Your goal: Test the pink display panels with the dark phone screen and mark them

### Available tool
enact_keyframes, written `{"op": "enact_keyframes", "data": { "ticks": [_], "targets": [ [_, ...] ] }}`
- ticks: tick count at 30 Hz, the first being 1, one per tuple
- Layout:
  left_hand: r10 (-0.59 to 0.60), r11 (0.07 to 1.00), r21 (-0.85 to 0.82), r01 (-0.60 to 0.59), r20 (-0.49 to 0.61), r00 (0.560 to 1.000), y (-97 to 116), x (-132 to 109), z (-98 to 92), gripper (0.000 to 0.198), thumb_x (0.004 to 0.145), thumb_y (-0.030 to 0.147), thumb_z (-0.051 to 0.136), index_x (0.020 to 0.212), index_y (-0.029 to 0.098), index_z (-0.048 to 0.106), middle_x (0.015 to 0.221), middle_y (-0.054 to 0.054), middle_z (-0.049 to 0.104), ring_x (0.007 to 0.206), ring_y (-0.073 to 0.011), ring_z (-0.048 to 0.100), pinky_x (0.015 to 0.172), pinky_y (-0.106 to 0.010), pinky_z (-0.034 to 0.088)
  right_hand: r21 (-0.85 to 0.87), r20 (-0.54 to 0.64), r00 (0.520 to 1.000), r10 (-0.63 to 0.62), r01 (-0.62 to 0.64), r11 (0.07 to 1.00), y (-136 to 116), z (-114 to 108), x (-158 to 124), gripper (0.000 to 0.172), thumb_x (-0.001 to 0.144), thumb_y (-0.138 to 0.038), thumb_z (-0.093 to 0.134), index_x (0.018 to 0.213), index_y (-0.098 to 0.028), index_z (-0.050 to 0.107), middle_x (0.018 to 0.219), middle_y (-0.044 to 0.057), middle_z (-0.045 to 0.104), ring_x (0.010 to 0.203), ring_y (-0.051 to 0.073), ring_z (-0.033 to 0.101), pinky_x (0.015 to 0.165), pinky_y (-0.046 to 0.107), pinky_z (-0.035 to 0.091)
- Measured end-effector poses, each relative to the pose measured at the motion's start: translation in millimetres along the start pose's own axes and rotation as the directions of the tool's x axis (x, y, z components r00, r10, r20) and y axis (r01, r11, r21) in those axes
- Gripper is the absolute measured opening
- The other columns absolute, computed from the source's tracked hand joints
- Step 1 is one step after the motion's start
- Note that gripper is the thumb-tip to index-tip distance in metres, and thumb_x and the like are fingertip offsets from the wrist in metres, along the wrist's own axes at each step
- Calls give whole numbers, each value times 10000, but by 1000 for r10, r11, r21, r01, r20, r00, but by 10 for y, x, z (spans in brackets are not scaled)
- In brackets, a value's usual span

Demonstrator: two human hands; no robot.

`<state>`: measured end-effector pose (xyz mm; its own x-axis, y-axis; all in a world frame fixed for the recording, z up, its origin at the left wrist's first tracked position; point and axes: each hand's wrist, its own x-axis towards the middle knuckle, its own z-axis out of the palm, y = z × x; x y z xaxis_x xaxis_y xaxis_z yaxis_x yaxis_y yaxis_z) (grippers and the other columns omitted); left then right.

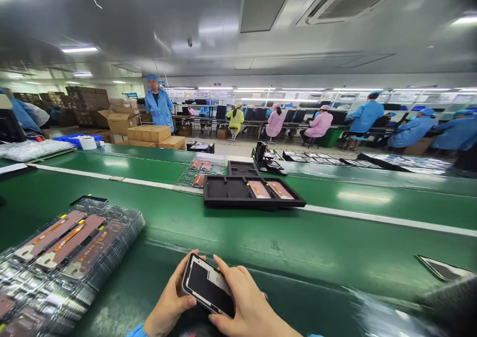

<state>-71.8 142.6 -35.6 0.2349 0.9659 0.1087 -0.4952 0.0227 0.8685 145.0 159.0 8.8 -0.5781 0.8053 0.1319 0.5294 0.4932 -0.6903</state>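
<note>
A white strip [346, 217] runs along the green counter [335, 247] to both sides of the black tray [242, 203]. Left of that tray, nearer, stands a clear stack [124, 227]; just beside its left end, a clear tray [182, 179]; well right of it, a frame [443, 269].

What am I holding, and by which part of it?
A phone housing: left hand gripping near its left end, right hand near its right end.

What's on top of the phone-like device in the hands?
A black area and a pale patch show on the device. The right hand partly covers its right side; what lies there can't be seen.
</note>
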Motion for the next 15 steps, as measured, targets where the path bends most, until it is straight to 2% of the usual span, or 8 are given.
{"op": "enact_keyframes", "data": {
  "ticks": [2, 4, 6, 7, 9, 12, 15],
  "targets": [
    [-16, 991, -133, 17, 5, 1000, 23, 1, -27, 841, 640, 427, 846, 1389, 295, 485, 1407, -115, 527, 1292, -372, 472, 1082, -463, 364, 66, -26, 999, -22, 23, 998, 93, -23, -17, 1061, 650, -510, 777, 1509, -145, 273, 1360, 178, 533, 1193, 337, 507, 1038, 479, 380],
    [-16, 951, -307, 23, 25, 1000, 83, 21, -82, 657, 763, 462, 738, 1365, 317, 517, 1383, -82, 565, 1278, -341, 504, 1066, -463, 397, 73, -79, 997, -26, 32, 997, 239, -91, -16, 916, 747, -581, 682, 1476, -143, 342, 1423, 174, 480, 1273, 321, 462, 1068, 454, 367],
    [-17, 891, -453, 35, 43, 999, 159, 40, -137, 542, 863, 541, 581, 1341, 287, 554, 1344, -86, 602, 1226, -327, 559, 1042, -480, 430, -23, -128, 992, 21, -25, 999, 400, -164, 6, 632, 876, -515, 549, 1378, -138, 478, 1405, 158, 500, 1291, 280, 457, 1082, 410, 361],
    [-18, 863, -504, 34, 37, 999, 197, 47, -154, 552, 890, 574, 512, 1338, 256, 562, 1328, -100, 613, 1197, -323, 584, 1030, -486, 446, -82, -138, 989, 58, -70, 994, 474, -190, 24, 532, 909, -469, 511, 1324, -137, 531, 1365, 152, 534, 1269, 264, 477, 1073, 394, 370],
    [-43, 821, -570, 23, -21, 999, 259, 51, -150, 595, 928, 589, 415, 1361, 200, 539, 1321, -125, 614, 1156, -305, 615, 1006, -478, 478, -151, -126, 985, 117, -136, 979, 588, -202, 61, 446, 914, -413, 520, 1247, -125, 590, 1273, 158, 585, 1198, 272, 519, 1032, 408, 400],
    [-155, 795, -605, 50, -122, 980, 300, 40, -64, 590, 962, 542, 376, 1376, 144, 513, 1264, -148, 647, 1082, -270, 655, 912, -425, 551, -200, -66, 985, 158, -168, 965, 653, -157, 93, 574, 785, -498, 688, 1204, -111, 625, 1156, 178, 608, 1080, 332, 548, 932, 477, 440],
    [-257, 802, -584, 125, -149, 955, 285, 31, 40, 602, 957, 545, 387, 1329, 101, 553, 1122, -165, 708, 963, -265, 697, 789, -390, 595, -249, -25, 985, 173, -174, 953, 627, -128, 83, 724, 639, -621, 768, 1156, -130, 643, 1077, 164, 606, 1019, 349, 550, 858, 479, 453]
  ]
}}
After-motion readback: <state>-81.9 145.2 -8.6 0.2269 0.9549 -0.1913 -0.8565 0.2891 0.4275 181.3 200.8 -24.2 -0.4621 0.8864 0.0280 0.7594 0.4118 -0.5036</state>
